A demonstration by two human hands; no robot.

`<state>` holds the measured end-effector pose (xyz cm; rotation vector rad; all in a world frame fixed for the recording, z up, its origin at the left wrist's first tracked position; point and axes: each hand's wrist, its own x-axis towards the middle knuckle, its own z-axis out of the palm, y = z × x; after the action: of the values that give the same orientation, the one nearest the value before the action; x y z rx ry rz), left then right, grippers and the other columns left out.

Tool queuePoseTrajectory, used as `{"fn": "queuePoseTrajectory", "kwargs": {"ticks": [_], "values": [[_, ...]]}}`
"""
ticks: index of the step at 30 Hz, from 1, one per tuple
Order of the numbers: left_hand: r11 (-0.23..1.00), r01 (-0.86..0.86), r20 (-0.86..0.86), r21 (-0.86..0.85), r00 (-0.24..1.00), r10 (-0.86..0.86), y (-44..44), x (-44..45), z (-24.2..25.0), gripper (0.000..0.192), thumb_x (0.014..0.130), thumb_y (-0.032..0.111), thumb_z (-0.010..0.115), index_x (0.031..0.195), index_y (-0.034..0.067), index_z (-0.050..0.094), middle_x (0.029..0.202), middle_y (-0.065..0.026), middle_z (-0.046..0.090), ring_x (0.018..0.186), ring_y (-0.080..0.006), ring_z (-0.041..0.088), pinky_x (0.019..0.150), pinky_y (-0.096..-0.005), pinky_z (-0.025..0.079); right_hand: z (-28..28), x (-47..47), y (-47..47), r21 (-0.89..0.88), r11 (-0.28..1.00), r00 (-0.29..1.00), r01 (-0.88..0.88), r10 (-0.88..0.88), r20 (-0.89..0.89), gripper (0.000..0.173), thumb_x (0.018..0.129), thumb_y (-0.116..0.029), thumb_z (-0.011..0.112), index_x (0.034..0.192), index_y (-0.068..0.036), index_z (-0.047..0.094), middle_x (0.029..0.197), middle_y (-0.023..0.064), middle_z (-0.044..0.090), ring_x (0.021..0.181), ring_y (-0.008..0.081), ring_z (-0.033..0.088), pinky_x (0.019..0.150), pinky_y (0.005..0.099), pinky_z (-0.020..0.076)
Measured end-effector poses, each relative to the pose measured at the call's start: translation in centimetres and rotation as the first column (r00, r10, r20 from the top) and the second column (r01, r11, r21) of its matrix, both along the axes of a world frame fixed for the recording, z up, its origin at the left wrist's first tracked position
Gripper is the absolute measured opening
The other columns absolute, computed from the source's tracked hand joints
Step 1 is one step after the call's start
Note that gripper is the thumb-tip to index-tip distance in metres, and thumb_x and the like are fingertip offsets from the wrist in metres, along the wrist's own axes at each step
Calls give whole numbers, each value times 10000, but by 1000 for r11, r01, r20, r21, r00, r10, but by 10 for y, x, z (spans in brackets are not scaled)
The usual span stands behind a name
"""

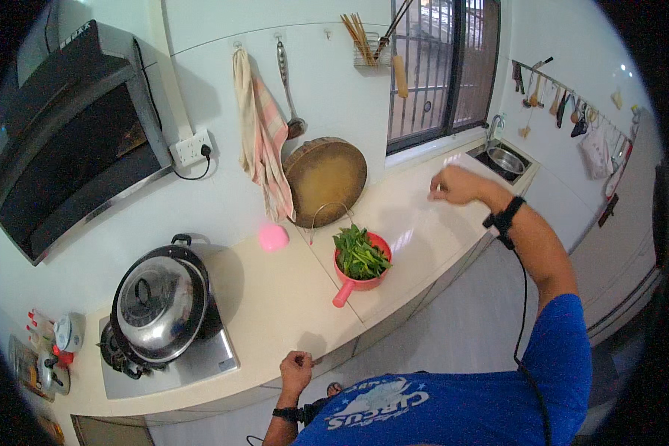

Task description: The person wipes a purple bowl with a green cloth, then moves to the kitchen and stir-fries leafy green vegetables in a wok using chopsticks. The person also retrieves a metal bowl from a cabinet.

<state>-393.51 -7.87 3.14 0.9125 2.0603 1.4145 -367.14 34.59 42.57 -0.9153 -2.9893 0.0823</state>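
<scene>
My right hand (456, 185) hovers over the counter's right part, toward the sink, with the fingers bent downward and close together. Whether anything is pinched there cannot be made out. At the counter's front edge is my left hand (296, 369), its fingers curled. A small dark bit shows by its fingertips, too small to identify. Between the hands stands a red plastic handled bowl (344, 295), heaped with cut leafy greens (361, 253). Behind it, a round wooden chopping board (326, 181) leans on the wall in a wire stand (312, 228).
A lidded wok (159, 306) covers most of the gas stove (231, 357) at left, beneath a range hood (83, 150). Near the wall lies a pink object (273, 238) below a hanging towel (262, 134). A sink (521, 177) holds a metal basin (505, 160). Bottles and pots crowd the far-left corner.
</scene>
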Motion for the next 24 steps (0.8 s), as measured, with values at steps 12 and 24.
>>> {"fn": "queuePoseTrajectory", "kwargs": {"ticks": [12, 24], "values": [[986, -7, -92, -164, 996, -9, 56, 4, 15, 257, 907, 218, 689, 898, -37, 655, 735, -144, 721, 683, -210, 723, 675, -334, 576, 109, -110, 202, 353, 922, 892, 160, 18, -452, 379, 846, -336, 712, 825, 42, 717, 762, 252, 678, 745, 398, 681, 718, 459, 537], [885, -445, -41, -139, 895, 444, 128, 72, 21, 234, 907, 163, 673, 856, -63, 637, 697, -153, 712, 651, -225, 730, 639, -340, 579, 186, -231, 377, 444, 851, 617, 280, 195, -762, 467, 864, -430, 661, 1107, -34, 709, 1029, 210, 716, 941, 363, 691, 843, 473, 547]]}}
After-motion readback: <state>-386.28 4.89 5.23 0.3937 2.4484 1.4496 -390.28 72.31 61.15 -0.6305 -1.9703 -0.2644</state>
